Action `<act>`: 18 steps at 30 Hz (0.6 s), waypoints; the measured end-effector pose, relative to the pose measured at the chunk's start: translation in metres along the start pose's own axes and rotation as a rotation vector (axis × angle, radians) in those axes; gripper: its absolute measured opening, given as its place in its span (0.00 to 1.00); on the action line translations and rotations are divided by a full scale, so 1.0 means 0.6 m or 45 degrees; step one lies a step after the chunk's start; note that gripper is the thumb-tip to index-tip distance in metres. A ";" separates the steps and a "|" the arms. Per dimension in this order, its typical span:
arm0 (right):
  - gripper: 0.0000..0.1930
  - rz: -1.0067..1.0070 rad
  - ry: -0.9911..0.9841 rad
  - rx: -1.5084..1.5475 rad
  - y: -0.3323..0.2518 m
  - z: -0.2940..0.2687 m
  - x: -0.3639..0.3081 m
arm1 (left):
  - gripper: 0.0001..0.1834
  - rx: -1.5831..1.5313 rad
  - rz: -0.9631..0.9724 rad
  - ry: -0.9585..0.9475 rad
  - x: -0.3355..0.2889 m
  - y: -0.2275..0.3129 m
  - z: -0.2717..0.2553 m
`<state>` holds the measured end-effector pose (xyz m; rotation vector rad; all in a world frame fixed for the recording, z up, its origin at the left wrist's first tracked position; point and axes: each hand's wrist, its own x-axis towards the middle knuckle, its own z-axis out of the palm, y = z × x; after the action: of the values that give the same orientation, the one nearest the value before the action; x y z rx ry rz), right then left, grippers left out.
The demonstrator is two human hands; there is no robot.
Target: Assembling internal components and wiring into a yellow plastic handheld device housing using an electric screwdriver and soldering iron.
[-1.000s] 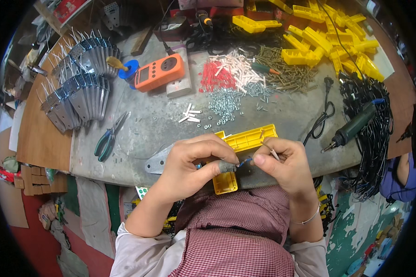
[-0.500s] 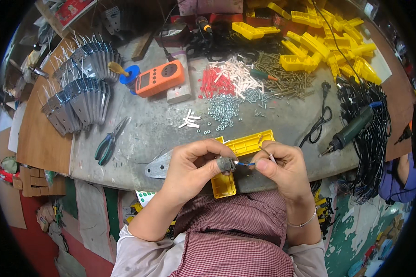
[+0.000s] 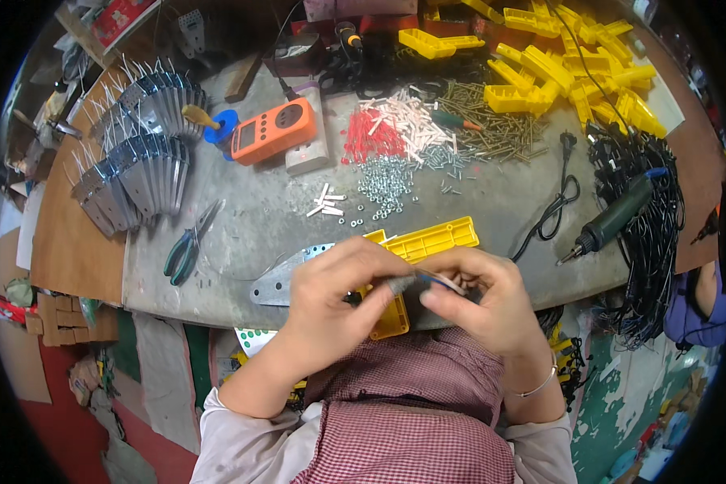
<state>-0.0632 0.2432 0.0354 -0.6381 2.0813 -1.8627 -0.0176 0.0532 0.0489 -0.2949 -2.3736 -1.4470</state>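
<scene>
Left hand (image 3: 331, 294) and right hand (image 3: 488, 300) pinch what looks like a blue wire (image 3: 438, 281) between them! Yellow casing (image 3: 434, 239) lies just beyond.

Head view: wide fisheye, head-worn, facing down.
I see the left lens of the pair set above the wearer's checked apron (image 3: 411, 444), looking down and forward across the workbench (image 3: 504, 202); the left hand (image 3: 331, 294) and right hand (image 3: 488, 302) sit below mid-frame at close range (straight edges bow toward the dark rim), while the yellow parts (image 3: 547, 68) lie farther from the camera, at upper right.
</scene>
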 end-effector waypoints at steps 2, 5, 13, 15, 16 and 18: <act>0.14 0.005 -0.014 0.124 0.032 -0.019 -0.007 | 0.13 0.030 -0.018 -0.051 0.000 -0.008 -0.009; 0.10 0.121 0.000 0.330 0.043 -0.029 -0.026 | 0.27 -0.186 -0.188 -0.261 0.001 -0.010 0.003; 0.07 0.058 -0.143 -0.022 0.004 -0.027 -0.016 | 0.15 0.175 0.199 -0.313 -0.004 0.000 -0.012; 0.07 0.006 -0.445 -0.309 -0.022 -0.026 -0.007 | 0.16 0.383 0.402 -0.271 -0.015 0.017 -0.010; 0.07 0.003 -0.446 -0.308 -0.023 -0.025 -0.003 | 0.16 0.387 0.402 -0.270 -0.013 0.024 -0.014; 0.06 -0.197 -0.408 -0.355 -0.026 -0.020 0.003 | 0.15 0.511 0.362 -0.227 -0.012 0.033 -0.028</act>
<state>-0.0685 0.2513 0.0528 -1.1133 2.1362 -1.4326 -0.0011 0.0475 0.0694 -0.6442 -2.5638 -0.8268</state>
